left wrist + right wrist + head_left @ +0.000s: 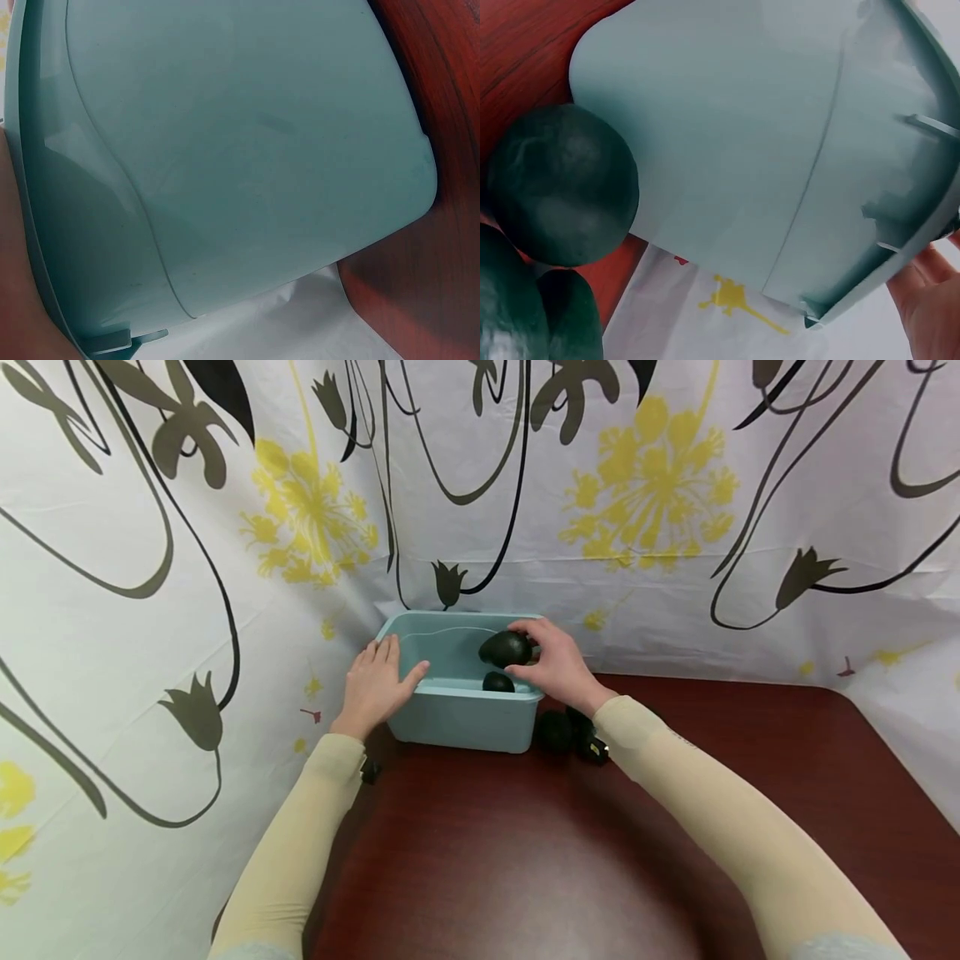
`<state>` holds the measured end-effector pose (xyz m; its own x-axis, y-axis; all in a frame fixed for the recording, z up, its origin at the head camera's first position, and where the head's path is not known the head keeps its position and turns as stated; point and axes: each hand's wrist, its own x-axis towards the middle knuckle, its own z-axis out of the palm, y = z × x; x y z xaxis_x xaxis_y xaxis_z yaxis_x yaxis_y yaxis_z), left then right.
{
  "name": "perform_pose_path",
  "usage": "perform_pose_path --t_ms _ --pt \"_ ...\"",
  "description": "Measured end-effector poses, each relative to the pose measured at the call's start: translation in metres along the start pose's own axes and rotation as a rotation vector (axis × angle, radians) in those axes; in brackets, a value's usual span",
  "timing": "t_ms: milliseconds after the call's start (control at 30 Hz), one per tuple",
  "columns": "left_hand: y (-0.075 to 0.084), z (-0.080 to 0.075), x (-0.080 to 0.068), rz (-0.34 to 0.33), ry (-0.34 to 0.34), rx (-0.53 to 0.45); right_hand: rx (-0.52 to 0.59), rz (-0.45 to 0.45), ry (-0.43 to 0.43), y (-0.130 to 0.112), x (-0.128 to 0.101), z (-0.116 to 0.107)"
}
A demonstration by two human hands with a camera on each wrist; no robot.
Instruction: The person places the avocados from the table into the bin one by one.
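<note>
A light teal plastic bin (457,722) stands on the table against the patterned cloth. My left hand (375,687) rests on the bin's left rim with its fingers extended and the thumb over the opening. In my right hand (558,664) is a dark green avocado (504,648), pinched between thumb and fingers over the right side of the bin. Below it, a second avocado (498,682) shows inside the bin, partly hidden by the front wall. Only a sliver of the right hand (935,300) appears in the right wrist view, beyond the rim.
Several more avocados (562,184) lie beside the bin's right wall, partly under my right forearm. A white cloth (480,527) with yellow and grey flowers hangs behind and to the left. The dark red wooden table (525,852) extends toward me and to the right.
</note>
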<state>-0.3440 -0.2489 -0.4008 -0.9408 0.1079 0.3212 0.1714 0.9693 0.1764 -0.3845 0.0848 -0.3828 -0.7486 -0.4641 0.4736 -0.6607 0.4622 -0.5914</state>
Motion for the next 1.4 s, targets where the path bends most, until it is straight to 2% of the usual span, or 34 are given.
perform_pose_path --t_ms 267,633,867,1000,1400 --pt "0.001 0.003 -0.003 0.009 -0.002 -0.003 -0.075 0.0 -0.069 0.0 0.003 0.01" --pt "-0.001 0.002 -0.001 0.008 0.001 0.003 -0.199 -0.023 -0.289 -0.001 0.017 0.01" --pt "-0.001 -0.001 -0.001 0.002 0.002 0.002 -0.281 -0.024 -0.378 -0.005 0.026 0.011" --pt "-0.001 -0.002 -0.001 0.001 0.0 0.006 -0.266 -0.009 -0.381 -0.005 0.027 0.011" --pt "0.0 -0.001 -0.001 0.001 -0.005 0.018 -0.066 -0.015 -0.257 0.001 0.019 0.009"
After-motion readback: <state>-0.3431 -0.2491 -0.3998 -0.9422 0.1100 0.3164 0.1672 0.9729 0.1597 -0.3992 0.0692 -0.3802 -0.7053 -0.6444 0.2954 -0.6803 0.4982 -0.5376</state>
